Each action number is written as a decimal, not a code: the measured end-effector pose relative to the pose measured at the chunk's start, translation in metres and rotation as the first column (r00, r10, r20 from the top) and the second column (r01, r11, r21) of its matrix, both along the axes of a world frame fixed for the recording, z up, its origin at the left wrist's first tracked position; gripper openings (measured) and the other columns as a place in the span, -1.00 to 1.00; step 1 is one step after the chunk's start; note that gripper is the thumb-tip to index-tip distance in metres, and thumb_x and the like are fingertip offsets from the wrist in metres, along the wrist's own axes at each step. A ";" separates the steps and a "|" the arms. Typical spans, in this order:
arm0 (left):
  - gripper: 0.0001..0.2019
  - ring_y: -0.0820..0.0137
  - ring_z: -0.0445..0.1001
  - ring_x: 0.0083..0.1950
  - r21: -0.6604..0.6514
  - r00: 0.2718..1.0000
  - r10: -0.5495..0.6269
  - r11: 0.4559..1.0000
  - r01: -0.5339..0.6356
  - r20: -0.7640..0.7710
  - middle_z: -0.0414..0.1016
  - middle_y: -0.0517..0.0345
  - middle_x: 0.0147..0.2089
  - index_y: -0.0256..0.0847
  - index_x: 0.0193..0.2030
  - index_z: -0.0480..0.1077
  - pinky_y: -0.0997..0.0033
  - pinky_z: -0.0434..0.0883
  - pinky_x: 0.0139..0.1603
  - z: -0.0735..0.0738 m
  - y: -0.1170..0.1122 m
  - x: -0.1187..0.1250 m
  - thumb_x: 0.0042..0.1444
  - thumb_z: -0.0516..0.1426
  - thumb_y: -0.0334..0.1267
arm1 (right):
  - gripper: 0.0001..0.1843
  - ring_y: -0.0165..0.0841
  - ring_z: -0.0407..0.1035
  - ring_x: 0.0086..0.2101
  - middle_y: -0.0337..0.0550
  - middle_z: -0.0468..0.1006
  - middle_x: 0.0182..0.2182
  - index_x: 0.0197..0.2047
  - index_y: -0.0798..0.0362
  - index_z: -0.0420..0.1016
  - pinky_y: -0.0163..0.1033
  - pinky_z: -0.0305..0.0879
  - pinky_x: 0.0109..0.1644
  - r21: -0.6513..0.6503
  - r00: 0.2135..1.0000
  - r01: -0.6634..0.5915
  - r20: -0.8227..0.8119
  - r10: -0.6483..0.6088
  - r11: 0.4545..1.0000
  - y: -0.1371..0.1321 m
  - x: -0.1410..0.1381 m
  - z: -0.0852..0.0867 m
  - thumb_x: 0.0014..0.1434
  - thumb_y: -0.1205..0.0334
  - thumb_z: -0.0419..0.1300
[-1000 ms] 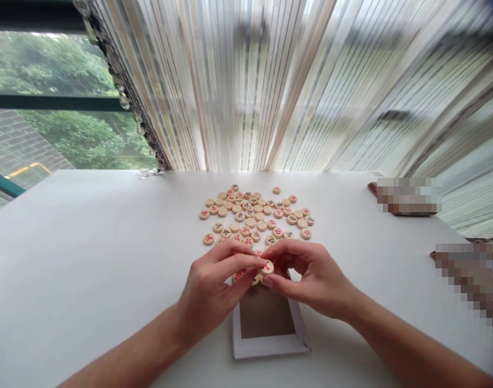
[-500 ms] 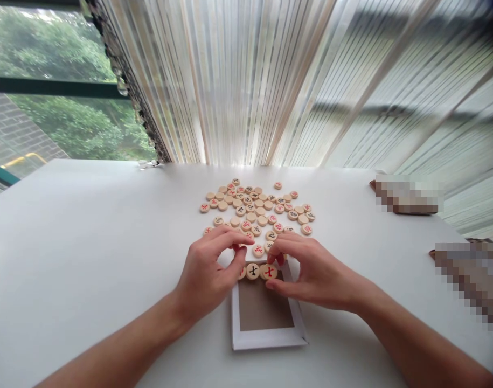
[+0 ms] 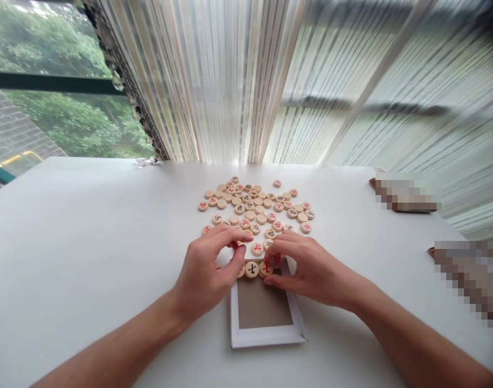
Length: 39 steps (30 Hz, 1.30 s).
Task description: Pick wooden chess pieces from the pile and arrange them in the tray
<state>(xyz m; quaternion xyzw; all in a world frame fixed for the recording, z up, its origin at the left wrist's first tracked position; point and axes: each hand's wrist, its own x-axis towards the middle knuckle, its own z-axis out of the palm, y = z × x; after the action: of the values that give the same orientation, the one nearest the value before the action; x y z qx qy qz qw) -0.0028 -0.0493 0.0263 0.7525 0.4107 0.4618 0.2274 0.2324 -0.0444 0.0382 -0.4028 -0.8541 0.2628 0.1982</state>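
A shallow white cardboard box (image 3: 266, 337) with a brown floor lies on the white table in front of me. Round wooden chess pieces stand in a row at its far end, among them one with a black mark (image 3: 251, 269) and one with a red mark (image 3: 266, 268). My left hand (image 3: 208, 269) curls over the left end of that row, fingers bent, thumb by the pieces. My right hand (image 3: 311, 268) pinches at the red-marked piece with thumb and fingertips. Beyond the box lies a scatter of several more pieces (image 3: 256, 207).
A striped curtain (image 3: 311, 81) hangs behind the table's far edge, with a window onto trees at the left. Two blurred-out brown objects (image 3: 408, 193) sit at the right side of the table (image 3: 88, 226).
One second ago both hands held a red-marked piece above the box. They have come down and the piece now stands in the row at the box's far end.
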 end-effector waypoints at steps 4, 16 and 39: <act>-0.80 0.35 0.60 -0.16 -0.001 1.000 0.003 1.000 -0.003 -0.001 0.66 0.12 -0.15 -0.17 -0.10 0.60 0.35 0.53 -0.06 0.000 -0.001 0.000 0.26 0.19 -0.48 | -0.77 -0.31 0.40 -0.28 -0.20 0.56 -0.31 -0.25 0.03 0.54 -0.26 0.34 -0.21 0.005 1.000 -0.002 -0.003 0.002 1.000 0.001 0.000 0.000 0.12 0.36 0.51; -0.83 0.35 0.60 -0.17 -0.009 1.000 0.020 1.000 -0.020 0.001 0.67 0.10 -0.16 -0.19 -0.12 0.61 0.34 0.53 -0.05 -0.001 0.001 -0.001 0.26 0.19 -0.45 | -0.79 -0.32 0.42 -0.30 -0.20 0.58 -0.32 -0.22 0.02 0.58 -0.26 0.33 -0.22 0.020 0.999 -0.020 -0.035 0.021 1.000 0.002 0.003 0.002 0.14 0.27 0.51; -0.61 0.34 0.53 -0.46 -0.198 0.932 0.362 0.915 -0.351 0.026 0.52 0.17 -0.57 -0.21 -0.52 0.55 0.41 0.45 -0.33 0.011 0.057 -0.058 0.26 0.17 -0.06 | -0.61 -0.30 0.38 -0.47 -0.12 0.63 -0.45 -0.32 0.09 0.64 -0.20 0.27 -0.36 -0.085 0.477 0.784 -0.550 -0.685 0.614 0.081 0.069 -0.044 0.21 -0.10 0.30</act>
<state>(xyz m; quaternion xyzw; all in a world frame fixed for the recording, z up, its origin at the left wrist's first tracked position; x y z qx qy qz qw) -0.0611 0.0076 0.0377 0.6252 0.5758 0.4775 0.2226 0.3016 0.0364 -0.0057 -0.6209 -0.5255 0.1746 0.5549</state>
